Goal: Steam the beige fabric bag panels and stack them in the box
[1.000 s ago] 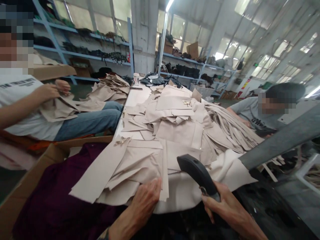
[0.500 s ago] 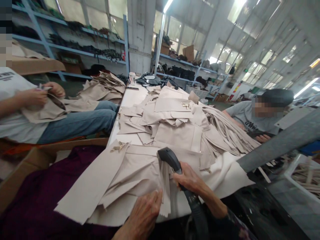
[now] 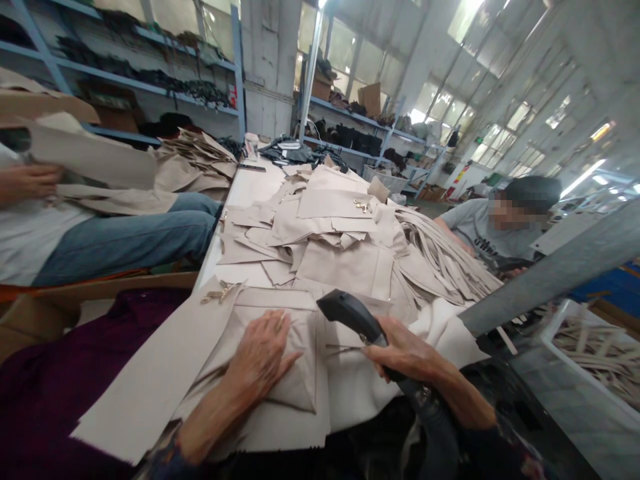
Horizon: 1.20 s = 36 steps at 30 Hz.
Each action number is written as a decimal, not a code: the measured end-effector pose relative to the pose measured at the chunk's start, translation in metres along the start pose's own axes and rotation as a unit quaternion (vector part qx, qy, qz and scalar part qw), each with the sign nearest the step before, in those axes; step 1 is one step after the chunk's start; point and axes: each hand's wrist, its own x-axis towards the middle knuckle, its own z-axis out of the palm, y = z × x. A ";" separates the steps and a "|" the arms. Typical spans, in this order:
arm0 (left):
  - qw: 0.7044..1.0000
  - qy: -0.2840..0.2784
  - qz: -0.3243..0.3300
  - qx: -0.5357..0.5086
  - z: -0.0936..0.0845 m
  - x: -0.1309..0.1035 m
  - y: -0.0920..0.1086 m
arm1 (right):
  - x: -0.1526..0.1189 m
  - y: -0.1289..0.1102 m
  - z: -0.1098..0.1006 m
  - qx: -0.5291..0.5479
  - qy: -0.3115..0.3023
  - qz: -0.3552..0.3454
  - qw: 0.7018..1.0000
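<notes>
White bench: carries a heap of beige cloth pieces. Beige pocket piece: lies at the near edge, under my left grip, palm down, fingers spread. Black curved tool: my right grip is closed around it, tip near the pocket piece's upper right corner. Brass clasps: left of the pocket piece.

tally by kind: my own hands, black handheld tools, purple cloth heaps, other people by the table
own hands (left hand, right hand): 2
black handheld tool: 1
purple cloth heap: 1
other people (white-shirted person, grey-shirted person): 2
total: 6
</notes>
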 end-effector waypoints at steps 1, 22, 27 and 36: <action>0.999 0.018 -0.018 0.035 0.010 0.001 -0.003 | 0.001 0.000 0.002 -0.015 -0.015 0.001 1.000; 0.997 0.015 -0.024 0.074 0.041 -0.015 -0.002 | -0.032 0.013 0.033 0.004 -0.001 0.036 0.999; 0.997 0.022 -0.025 0.063 0.039 -0.015 -0.002 | -0.031 0.015 0.056 0.005 -0.026 0.047 0.999; 0.996 0.018 -0.038 0.073 0.039 -0.014 0.003 | 0.054 -0.002 0.041 -0.012 0.025 -0.038 0.999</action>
